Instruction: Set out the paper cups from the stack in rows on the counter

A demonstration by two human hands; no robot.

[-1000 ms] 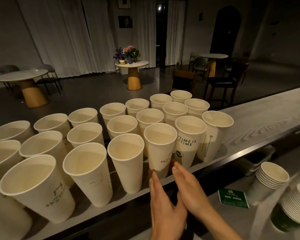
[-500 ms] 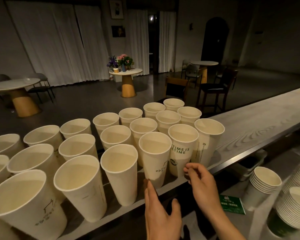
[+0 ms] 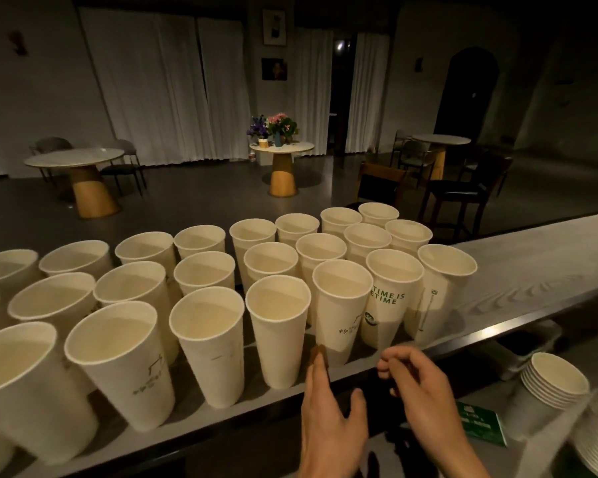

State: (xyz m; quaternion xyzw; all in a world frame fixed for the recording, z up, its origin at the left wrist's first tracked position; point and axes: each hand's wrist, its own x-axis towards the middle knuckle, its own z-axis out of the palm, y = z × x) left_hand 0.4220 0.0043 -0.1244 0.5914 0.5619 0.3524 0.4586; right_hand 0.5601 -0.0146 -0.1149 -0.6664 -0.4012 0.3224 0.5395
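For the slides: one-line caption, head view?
Empty left hand and right hand at the counter edge, before rows of paper cups.

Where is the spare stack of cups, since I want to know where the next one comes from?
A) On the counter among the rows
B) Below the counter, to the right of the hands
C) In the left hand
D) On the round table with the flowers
B: the stack of cups stands below the counter edge, to the right of the right hand, not up among the rows.
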